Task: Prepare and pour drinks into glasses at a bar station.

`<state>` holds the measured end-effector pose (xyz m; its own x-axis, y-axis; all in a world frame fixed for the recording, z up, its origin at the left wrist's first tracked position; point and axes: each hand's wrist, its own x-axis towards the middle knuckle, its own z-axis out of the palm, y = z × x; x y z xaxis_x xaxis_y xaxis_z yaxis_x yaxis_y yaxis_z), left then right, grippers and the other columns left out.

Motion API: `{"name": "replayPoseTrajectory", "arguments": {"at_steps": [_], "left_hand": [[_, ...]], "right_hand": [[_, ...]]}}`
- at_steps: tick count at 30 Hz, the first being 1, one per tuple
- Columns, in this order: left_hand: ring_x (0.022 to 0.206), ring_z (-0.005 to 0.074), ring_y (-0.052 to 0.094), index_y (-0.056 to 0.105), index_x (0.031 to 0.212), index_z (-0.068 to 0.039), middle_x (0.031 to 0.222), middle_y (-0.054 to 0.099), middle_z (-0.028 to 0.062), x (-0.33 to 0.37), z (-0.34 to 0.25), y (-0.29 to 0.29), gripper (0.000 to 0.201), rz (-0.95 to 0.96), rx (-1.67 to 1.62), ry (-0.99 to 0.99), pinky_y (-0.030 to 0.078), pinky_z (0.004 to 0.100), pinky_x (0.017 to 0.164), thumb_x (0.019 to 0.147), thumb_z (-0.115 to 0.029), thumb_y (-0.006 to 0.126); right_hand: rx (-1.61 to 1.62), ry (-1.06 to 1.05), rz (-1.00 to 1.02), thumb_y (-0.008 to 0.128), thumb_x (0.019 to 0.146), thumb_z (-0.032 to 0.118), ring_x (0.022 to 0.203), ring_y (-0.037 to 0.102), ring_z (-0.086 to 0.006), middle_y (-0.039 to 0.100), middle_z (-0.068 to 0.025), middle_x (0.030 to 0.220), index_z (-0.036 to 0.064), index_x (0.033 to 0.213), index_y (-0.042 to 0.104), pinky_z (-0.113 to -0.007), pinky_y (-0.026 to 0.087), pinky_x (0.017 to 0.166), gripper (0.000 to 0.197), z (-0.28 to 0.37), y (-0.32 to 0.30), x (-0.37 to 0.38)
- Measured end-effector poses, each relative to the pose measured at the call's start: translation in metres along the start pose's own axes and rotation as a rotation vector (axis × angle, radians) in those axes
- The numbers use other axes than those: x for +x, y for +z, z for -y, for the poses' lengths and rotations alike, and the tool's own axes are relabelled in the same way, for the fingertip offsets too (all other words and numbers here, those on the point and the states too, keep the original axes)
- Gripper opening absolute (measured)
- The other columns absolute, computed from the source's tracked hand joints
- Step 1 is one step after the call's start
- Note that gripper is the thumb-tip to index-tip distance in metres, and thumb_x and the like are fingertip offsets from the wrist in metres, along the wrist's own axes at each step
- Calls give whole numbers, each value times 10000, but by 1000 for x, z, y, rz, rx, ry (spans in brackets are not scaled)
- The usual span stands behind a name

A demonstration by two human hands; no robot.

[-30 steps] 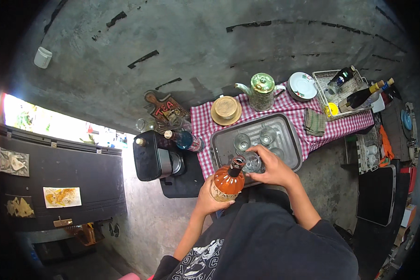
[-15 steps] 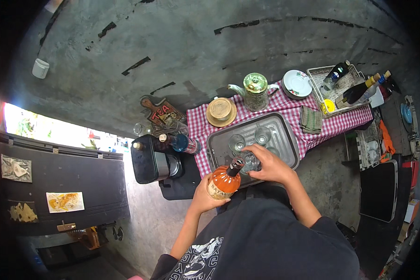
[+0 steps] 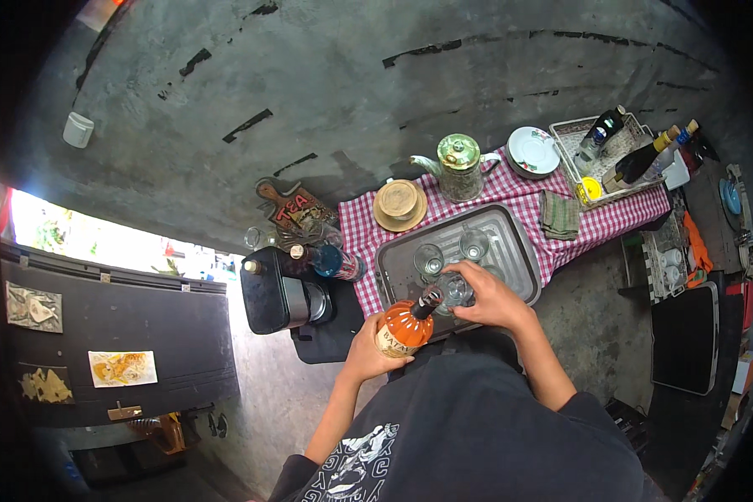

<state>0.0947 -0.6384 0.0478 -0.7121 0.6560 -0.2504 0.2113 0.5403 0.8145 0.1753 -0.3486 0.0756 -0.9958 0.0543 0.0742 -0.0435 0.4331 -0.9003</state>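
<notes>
The left hand (image 3: 376,348) was closed around an amber-orange bottle (image 3: 404,330), fingers wrapped about its wide body; the bottle was at the near edge of the tray (image 3: 393,274), toward seven to eight o'clock from the tray's middle, tilted with its dark neck pointing to one o'clock. The right hand (image 3: 495,299) was narrowed on a clear glass (image 3: 454,291), thumb and fingers at its side; the glass was at two o'clock from the bottle's body, close beside the bottle's mouth; whether mouth and rim touched could not be determined, nor whether the glass rested on the tray.

Two further items stood on the tray: a glass cup (image 3: 428,260) at eleven o'clock from the held glass, and a second cup (image 3: 473,244) at one o'clock.

The tray lay on a table covered with a red-and-white checked cloth (image 3: 361,222); taken from the tray, a lidded pot (image 3: 462,177) stood at twelve o'clock, a stack of plates (image 3: 534,152) at one, a folded green towel (image 3: 559,215) and a pale basket (image 3: 570,178) containing bottles at two, a blue bottle (image 3: 340,263) at nine, and a round wooden lid (image 3: 399,197) at eleven.
</notes>
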Motion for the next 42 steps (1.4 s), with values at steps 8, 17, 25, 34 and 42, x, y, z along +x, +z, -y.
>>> {"name": "replayPoseTrajectory", "arguments": {"at_steps": [8, 17, 25, 34, 42], "left_hand": [[1115, 266, 615, 514, 1263, -15, 1185, 624, 142, 5, -12, -12, 945, 44, 82, 1, 464, 367, 969, 480, -330, 938], [1052, 327, 639, 530, 1231, -30, 1135, 642, 168, 7, -9, -10, 903, 10, 84, 45, 497, 399, 911, 482, -356, 916], [1041, 328, 643, 531, 1212, -34, 1118, 646, 166, 7, -10, -13, 886, 31, 71, 48, 497, 395, 903, 479, -352, 914], [1067, 300, 638, 507, 1256, -10, 1151, 637, 166, 8, -5, -14, 940, 68, 15, 3, 488, 378, 930, 481, -340, 923], [1115, 230, 612, 485, 1317, 2, 1210, 620, 129, 16, -15, -23, 1000, 89, -232, 60, 460, 355, 986, 489, -336, 933]], "right_hand": [[-24, 16, 10, 731, 679, 93, 1098, 564, -348, 567, -149, 1156, 61, 1246, 517, -389, 455, 942, 607, -1, 2, 3], [-55, 9, 16, 721, 671, 83, 1116, 559, -357, 567, -149, 1166, 59, 1244, 517, -395, 452, 952, 609, -1, 4, 5], [-77, 25, 28, 716, 660, 76, 1122, 552, -358, 566, -147, 1164, 63, 1242, 522, -397, 448, 959, 614, 3, 4, 4], [-30, 41, 30, 733, 660, 95, 1107, 559, -347, 570, -140, 1129, 61, 1219, 534, -394, 446, 955, 595, -3, 3, 8], [120, 39, -16, 773, 703, 174, 1180, 554, -309, 571, -124, 1224, 76, 1247, 530, -390, 434, 1001, 604, 17, -3, 18]]}}
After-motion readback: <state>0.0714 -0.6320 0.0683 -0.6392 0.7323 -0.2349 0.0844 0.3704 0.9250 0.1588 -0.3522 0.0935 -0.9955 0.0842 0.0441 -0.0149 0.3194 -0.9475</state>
